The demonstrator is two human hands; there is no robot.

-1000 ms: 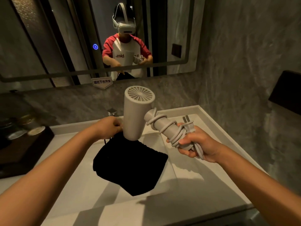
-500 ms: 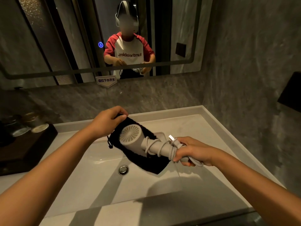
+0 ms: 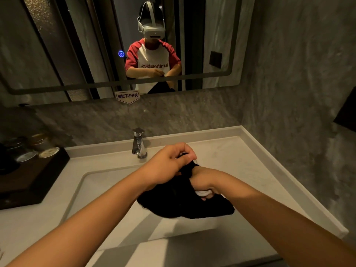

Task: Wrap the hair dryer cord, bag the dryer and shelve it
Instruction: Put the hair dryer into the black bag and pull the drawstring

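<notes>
A black cloth bag (image 3: 185, 205) hangs over the sink basin, held between both hands. My left hand (image 3: 169, 162) pinches the bag's top edge. My right hand (image 3: 204, 182) is pushed into the bag's mouth, gripping the white hair dryer (image 3: 202, 193). Only a small white patch of the dryer shows under my right fingers; the rest, with its wrapped cord, is hidden inside the bag.
A chrome faucet (image 3: 138, 143) stands just behind my hands. The white sink (image 3: 107, 182) lies below, with a raised counter rim (image 3: 269, 162) at the right. A dark tray (image 3: 28, 176) with jars sits at the left. A mirror (image 3: 96, 45) covers the wall ahead.
The dryer, held above the bag a second ago, was lowered nose first and has gone into the bag. My right hand followed it in; my left hand kept hold of the bag's edge.
</notes>
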